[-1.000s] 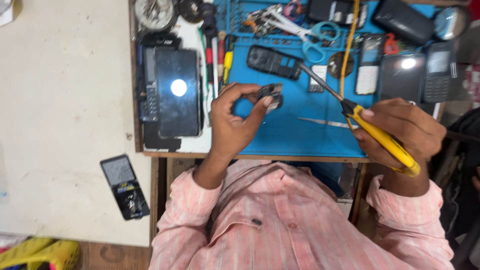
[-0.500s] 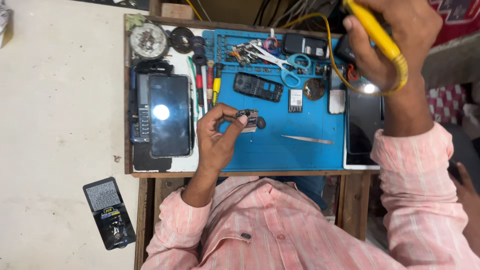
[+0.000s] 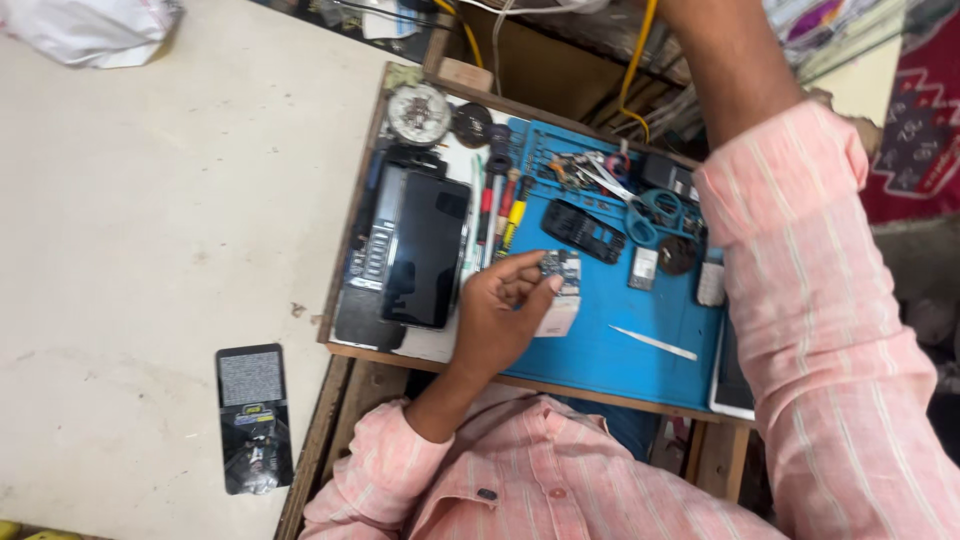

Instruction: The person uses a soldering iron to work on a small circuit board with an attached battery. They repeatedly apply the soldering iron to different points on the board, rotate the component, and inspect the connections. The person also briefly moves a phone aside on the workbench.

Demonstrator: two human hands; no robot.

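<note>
My left hand [image 3: 498, 312] rests on the blue work mat [image 3: 620, 350] and pinches a small dark circuit board [image 3: 558, 265] between thumb and fingertips. A small white block [image 3: 558, 318] lies just under that hand. My right arm, in a pink striped sleeve [image 3: 820, 300], reaches up past the top edge of the view, so the right hand itself is hidden. A yellow cable [image 3: 638, 60] runs up beside that forearm. A black keypad phone [image 3: 583, 231] lies on the mat just right of the board.
A dark smartphone [image 3: 425, 250] lies left of the mat, with several screwdrivers [image 3: 500, 210] beside it. Blue-handled scissors [image 3: 652, 215], a white pry tool [image 3: 652, 342] and small parts are on the mat. A packaged phone [image 3: 252, 415] lies on the pale surface at left.
The view has swung left and tilted. My right hand with the yellow-handled tool has risen out of view. My left hand still holds the small board over the mat.
</note>
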